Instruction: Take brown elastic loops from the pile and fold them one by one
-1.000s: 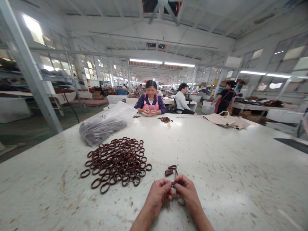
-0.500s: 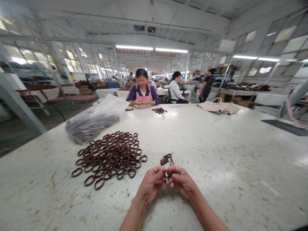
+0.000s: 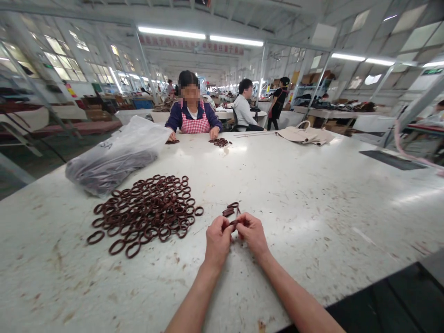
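Note:
My left hand (image 3: 217,241) and my right hand (image 3: 253,233) meet over the white table (image 3: 312,203), fingers pinched together on one small dark brown loop (image 3: 234,223) held between them. Just beyond my fingertips lie a few more brown loops (image 3: 230,209) in a small cluster. To the left spreads a large pile of several brown loops (image 3: 149,212).
A clear plastic bag (image 3: 114,155) of brown loops lies at the far left. A person in a pink checked apron (image 3: 192,115) sits across the table with hands on small loop piles (image 3: 219,142). A beige bag (image 3: 301,135) lies far right. A black surface (image 3: 391,300) is at the near right.
The view has tilted down and shifted, so my forearms show more. My hands stay pinched on the loop. The person opposite has moved both hands apart onto the table.

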`<state>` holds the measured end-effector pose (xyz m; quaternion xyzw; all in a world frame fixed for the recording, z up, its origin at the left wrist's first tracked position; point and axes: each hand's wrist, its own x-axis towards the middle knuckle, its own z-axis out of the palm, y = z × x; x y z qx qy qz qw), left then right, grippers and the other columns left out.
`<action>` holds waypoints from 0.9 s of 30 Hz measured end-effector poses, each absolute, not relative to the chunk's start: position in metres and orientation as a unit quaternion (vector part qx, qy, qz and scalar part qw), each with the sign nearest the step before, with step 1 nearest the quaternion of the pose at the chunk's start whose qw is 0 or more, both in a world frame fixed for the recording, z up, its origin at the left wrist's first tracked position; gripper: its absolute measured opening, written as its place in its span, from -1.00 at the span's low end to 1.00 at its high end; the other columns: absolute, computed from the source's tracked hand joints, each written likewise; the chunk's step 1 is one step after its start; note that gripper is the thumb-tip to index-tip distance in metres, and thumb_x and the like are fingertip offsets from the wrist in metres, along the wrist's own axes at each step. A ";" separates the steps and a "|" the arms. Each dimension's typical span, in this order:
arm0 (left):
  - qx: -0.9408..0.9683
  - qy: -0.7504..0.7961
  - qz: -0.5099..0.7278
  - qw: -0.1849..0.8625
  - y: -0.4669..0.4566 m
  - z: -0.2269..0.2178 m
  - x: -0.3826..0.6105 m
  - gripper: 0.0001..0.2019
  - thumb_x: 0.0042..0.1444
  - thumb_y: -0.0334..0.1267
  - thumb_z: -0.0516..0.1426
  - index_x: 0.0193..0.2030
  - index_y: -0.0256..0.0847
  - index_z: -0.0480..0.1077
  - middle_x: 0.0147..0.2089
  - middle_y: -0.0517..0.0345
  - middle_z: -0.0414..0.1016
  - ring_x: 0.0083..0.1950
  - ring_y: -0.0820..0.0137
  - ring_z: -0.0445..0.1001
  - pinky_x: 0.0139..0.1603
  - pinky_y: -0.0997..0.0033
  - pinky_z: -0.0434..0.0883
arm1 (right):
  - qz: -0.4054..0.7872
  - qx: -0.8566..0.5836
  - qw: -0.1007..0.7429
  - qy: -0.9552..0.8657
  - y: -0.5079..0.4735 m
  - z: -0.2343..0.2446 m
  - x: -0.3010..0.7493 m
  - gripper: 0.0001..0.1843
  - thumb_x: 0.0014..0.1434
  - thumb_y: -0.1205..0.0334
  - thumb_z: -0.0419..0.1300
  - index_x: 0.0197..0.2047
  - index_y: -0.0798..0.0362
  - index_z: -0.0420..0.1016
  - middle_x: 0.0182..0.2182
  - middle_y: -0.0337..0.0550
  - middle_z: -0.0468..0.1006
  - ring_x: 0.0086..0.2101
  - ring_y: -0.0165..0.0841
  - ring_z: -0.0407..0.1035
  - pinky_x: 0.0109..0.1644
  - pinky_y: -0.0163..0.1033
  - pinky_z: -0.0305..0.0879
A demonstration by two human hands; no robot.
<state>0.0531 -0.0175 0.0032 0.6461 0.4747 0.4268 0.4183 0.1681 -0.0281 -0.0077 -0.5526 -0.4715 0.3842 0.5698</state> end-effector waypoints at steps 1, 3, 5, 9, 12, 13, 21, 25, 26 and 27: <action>0.661 0.489 0.429 0.374 -0.018 0.003 0.056 -0.87 0.04 -0.26 0.01 -0.49 -0.17 0.15 -0.56 0.29 0.21 -0.50 0.47 0.25 -0.43 0.46 0.16 | 0.343 -0.573 0.570 -0.479 -0.028 -0.008 0.167 -0.94 -0.10 0.34 0.08 -0.46 0.08 0.35 -0.71 -0.42 0.25 -0.68 -0.55 0.11 -0.62 -0.40 0.02; 0.690 0.506 0.428 0.290 -0.018 0.002 0.059 -0.90 0.06 -0.29 -0.03 -0.46 -0.17 0.15 -0.49 0.23 0.25 -0.41 0.42 0.28 -0.37 0.44 0.16 | 0.256 -0.608 0.562 -0.498 -0.028 -0.008 0.164 -0.91 -0.08 0.34 0.06 -0.44 0.07 0.36 -0.69 -0.41 0.23 -0.64 -0.53 0.12 -0.55 -0.38 0.04; 0.711 0.516 0.416 0.235 -0.017 -0.001 0.060 -0.91 0.09 -0.29 -0.07 -0.42 -0.16 0.16 -0.44 0.19 0.29 -0.37 0.39 0.30 -0.35 0.43 0.16 | 0.179 -0.628 0.547 -0.523 -0.029 -0.008 0.160 -0.91 -0.07 0.35 0.04 -0.45 0.07 0.34 -0.66 -0.39 0.22 -0.60 -0.51 0.11 -0.50 -0.36 0.04; 0.717 0.566 0.366 0.178 -0.015 -0.007 0.055 -0.88 0.11 -0.31 -0.12 -0.30 -0.17 0.20 -0.51 0.20 0.31 -0.46 0.38 0.31 -0.43 0.40 0.09 | 0.105 -0.624 0.508 -0.585 -0.034 -0.008 0.148 -0.92 -0.01 0.33 -0.01 -0.46 0.05 0.28 -0.63 -0.37 0.21 -0.58 -0.50 0.09 -0.46 -0.34 0.02; 0.705 0.583 0.368 0.164 -0.015 -0.007 0.047 -0.84 0.08 -0.34 -0.10 -0.24 -0.16 0.24 -0.55 0.22 0.31 -0.50 0.39 0.31 -0.45 0.41 0.08 | 0.116 -0.609 0.484 -0.618 -0.037 -0.010 0.142 -0.94 0.01 0.31 0.00 -0.44 0.05 0.27 -0.65 -0.39 0.17 -0.60 -0.51 0.08 -0.45 -0.34 0.02; 0.699 0.578 0.384 0.170 -0.013 -0.006 0.043 -0.84 0.07 -0.34 -0.09 -0.24 -0.16 0.27 -0.56 0.24 0.30 -0.49 0.40 0.31 -0.45 0.43 0.09 | 0.133 -0.601 0.478 -0.627 -0.036 -0.011 0.143 -0.94 0.02 0.30 0.00 -0.43 0.05 0.27 -0.66 -0.41 0.15 -0.61 -0.51 0.07 -0.47 -0.35 0.01; 0.341 0.523 0.678 0.388 0.028 0.002 -0.013 -0.48 0.03 -0.11 0.01 0.14 -0.21 0.10 -0.46 0.26 0.32 -0.58 0.53 0.33 -0.47 0.47 0.33 | 0.135 -0.652 0.532 -0.523 -0.016 -0.022 0.188 -0.85 0.06 0.23 0.00 -0.34 0.08 0.34 -0.55 -0.30 0.30 -0.51 -0.45 0.18 -0.39 -0.31 0.11; 0.359 0.506 0.683 0.386 0.030 0.003 -0.009 -0.29 -0.03 -0.18 0.09 0.24 -0.15 -0.14 -0.34 0.23 0.35 -0.51 0.54 0.37 -0.37 0.44 0.38 | 0.100 -0.678 0.452 -0.571 -0.009 -0.028 0.192 -0.79 0.02 0.30 0.01 -0.25 0.05 0.39 -0.36 -0.19 0.35 -0.39 -0.40 0.24 -0.26 -0.26 0.16; 0.390 0.512 0.666 0.377 0.026 0.003 -0.004 -0.33 -0.04 -0.20 0.10 0.22 -0.16 -0.06 -0.37 0.26 0.34 -0.50 0.54 0.36 -0.37 0.46 0.36 | 0.087 -0.685 0.423 -0.587 -0.009 -0.029 0.190 -0.80 0.03 0.29 0.01 -0.27 0.04 0.39 -0.32 -0.17 0.35 -0.35 -0.38 0.25 -0.25 -0.25 0.16; 0.423 0.516 0.646 0.371 0.021 0.003 0.001 -0.40 -0.04 -0.22 0.10 0.17 -0.18 0.04 -0.40 0.27 0.33 -0.50 0.55 0.36 -0.37 0.49 0.34 | 0.070 -0.693 0.395 -0.599 -0.009 -0.029 0.188 -0.82 0.03 0.28 0.01 -0.29 0.03 0.39 -0.31 -0.15 0.34 -0.30 -0.36 0.24 -0.25 -0.24 0.16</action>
